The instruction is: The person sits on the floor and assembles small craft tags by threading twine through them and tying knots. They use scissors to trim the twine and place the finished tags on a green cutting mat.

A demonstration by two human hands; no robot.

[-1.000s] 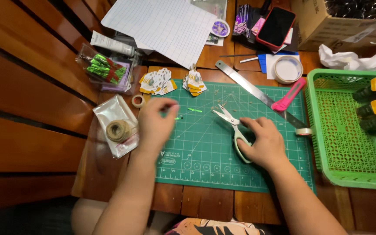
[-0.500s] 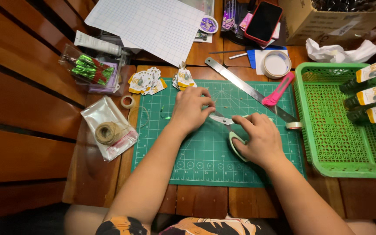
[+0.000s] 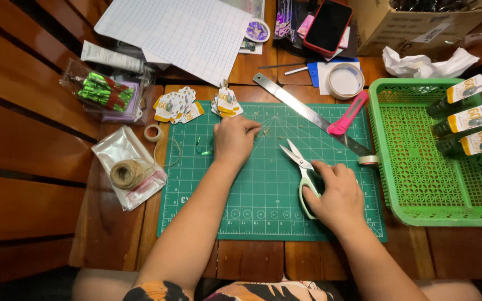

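A pair of scissors [image 3: 302, 170] is lain on the green cutting mat [image 3: 252, 206], blades parted and pointed toward the far left. Its pale handles are covered by the right hand [image 3: 335, 196], whose fingers are curled around them. The left hand [image 3: 234, 138] is pressed on the mat near its far edge, fingertips bunched together over small scraps; whether anything is pinched cannot be told. A steel ruler [image 3: 308, 114] is laid diagonally just beyond the scissors, and a green basket [image 3: 419, 167] is set at the right.

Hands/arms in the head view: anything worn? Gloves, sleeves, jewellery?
Both hands bare: left hand and right hand show no gloves, and no rings or watch are visible. Forearms uncovered to the frame's bottom edge. Only clothing in view is an orange, black and white patterned garment at the bottom.
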